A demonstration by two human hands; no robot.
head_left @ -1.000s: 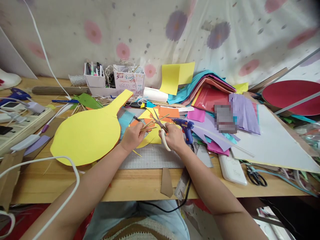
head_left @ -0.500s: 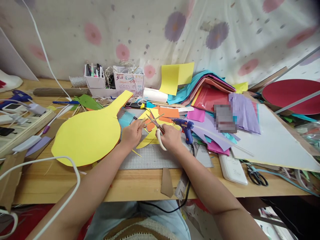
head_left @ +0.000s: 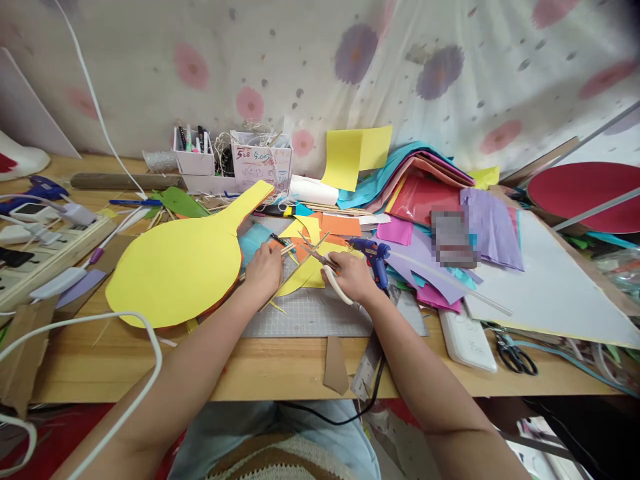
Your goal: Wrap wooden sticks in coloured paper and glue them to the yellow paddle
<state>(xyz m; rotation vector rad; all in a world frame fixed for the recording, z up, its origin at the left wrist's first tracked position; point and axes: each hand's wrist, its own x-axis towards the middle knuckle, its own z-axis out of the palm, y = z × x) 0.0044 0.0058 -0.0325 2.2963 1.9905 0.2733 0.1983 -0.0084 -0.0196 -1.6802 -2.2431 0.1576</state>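
The left hand has its grip closed around thin sticks, their ends poking out toward the right hand. That one's grip is around the white handles of the scissors, which are over the paper scraps, blades parted and pointing left. Below lies the mat on the counter. A yellow cutout lies left of the left hand; a blue glue gun sits just beside the right hand
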